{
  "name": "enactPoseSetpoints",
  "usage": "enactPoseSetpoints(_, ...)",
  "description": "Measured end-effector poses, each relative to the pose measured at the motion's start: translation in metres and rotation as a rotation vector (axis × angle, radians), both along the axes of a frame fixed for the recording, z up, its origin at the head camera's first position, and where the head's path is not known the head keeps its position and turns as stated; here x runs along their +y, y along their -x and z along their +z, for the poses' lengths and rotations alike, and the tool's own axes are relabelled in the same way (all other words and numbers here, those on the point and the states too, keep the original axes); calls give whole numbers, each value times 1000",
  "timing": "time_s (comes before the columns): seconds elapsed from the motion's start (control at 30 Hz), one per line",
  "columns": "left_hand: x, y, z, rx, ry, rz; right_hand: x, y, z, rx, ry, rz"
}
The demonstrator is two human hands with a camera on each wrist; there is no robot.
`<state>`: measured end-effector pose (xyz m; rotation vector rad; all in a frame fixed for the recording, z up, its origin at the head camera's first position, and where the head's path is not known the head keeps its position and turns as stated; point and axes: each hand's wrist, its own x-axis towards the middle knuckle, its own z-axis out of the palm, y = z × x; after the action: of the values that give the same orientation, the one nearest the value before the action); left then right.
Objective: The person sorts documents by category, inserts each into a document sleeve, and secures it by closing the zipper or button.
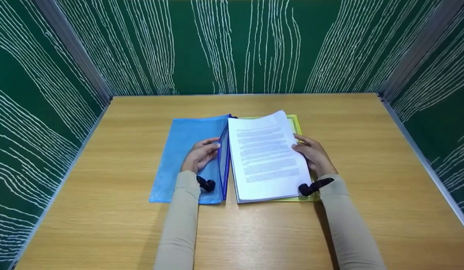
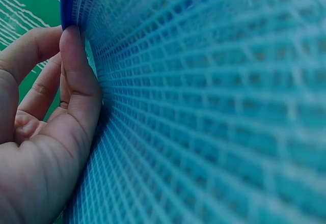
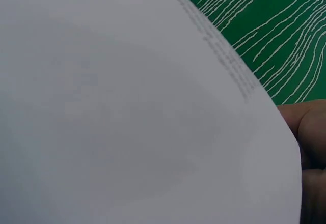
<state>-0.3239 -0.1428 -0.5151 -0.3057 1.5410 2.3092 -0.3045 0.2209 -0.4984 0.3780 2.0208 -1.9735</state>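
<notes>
A blue mesh zip folder [image 1: 188, 135] lies on the left, its right edge raised to show an opening. My left hand [image 1: 200, 155] pinches that raised edge between thumb and fingers; the left wrist view shows the mesh [image 2: 204, 107] close up beside the thumb. To the right, a stack of printed paper sheets [image 1: 269, 153] is held at its right edge by my right hand [image 1: 315, 154], thumb on top. Its left edge is close to the folder's opening. Under the sheets lies a yellow folder [image 1: 296, 125], mostly hidden. In the right wrist view the curved paper [image 3: 127, 107] covers most of the fingers.
A wooden table [image 1: 134, 123] bears everything. Green panels [image 1: 239, 45] with white wavy lines stand around its back and sides, joined by grey metal posts [image 1: 74, 45]. A dark strap with a small camera [image 1: 206, 184] sits on each wrist.
</notes>
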Motion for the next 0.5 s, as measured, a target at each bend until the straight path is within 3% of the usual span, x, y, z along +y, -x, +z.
enactPoseSetpoints(0.37, -1, -1, -1, 11, -8, -18, -1, -1, -5, 44, -115, 18)
enactPoseSetpoints(0.5, 1, -1, -1, 13, -7, -19, -1, -1, -4, 39, -165, 63)
